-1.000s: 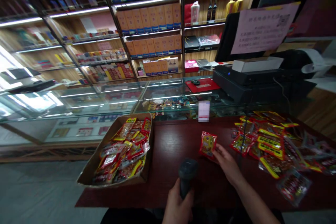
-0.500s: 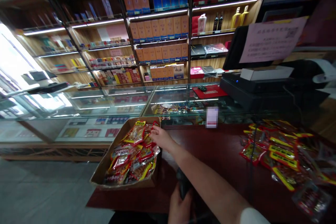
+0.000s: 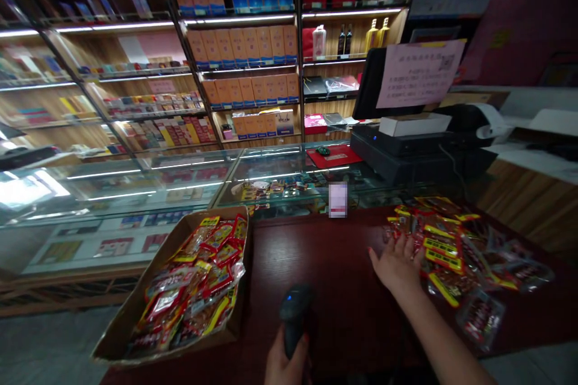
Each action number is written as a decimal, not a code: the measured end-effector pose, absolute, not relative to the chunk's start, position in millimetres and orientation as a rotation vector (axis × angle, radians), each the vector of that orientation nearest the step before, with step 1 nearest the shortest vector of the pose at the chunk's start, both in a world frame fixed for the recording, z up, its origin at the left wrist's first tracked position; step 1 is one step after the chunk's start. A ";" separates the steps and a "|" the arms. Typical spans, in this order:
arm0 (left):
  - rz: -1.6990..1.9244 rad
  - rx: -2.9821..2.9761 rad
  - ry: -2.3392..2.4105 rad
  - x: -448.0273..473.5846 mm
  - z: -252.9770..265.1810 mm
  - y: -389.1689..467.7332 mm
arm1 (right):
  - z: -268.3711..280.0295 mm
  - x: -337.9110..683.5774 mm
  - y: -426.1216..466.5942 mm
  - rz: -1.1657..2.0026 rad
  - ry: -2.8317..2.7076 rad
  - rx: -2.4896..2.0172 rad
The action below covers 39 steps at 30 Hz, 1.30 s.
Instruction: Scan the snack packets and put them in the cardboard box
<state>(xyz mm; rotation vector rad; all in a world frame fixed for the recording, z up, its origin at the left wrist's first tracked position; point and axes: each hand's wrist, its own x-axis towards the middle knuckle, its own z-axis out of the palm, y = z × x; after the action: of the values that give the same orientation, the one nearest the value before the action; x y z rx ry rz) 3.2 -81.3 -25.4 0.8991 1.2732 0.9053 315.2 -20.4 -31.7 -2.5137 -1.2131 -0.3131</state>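
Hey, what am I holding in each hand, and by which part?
Your left hand holds the dark handheld scanner by its handle. Your right hand is at the packets; whether it grips one can't be told.

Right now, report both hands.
Left hand: closed around the black scanner.
Right hand: open, at the snack packets; whether it touches them cannot be told.
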 end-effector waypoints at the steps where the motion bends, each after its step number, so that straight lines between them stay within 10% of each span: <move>1: 0.909 0.909 1.287 3.4 -24.0 -81.3 | -37.5 310.2 -28.9 -0.331 -1.240 -2.474; 25: 0.881 1.023 1.222 -1.3 -16.4 -87.1 | -0.5 248.4 -18.3 0.561 -1.950 -1.974; 39: 0.913 0.955 1.259 1.9 -29.8 -85.2 | -34.6 226.3 -3.2 0.703 -1.354 -1.437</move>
<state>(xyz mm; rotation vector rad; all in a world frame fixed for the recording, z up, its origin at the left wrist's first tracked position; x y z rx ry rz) 1.9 -85.2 -29.8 0.9552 1.2590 0.9135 226.3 -3.2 -34.6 -1.4373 -1.3537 0.7027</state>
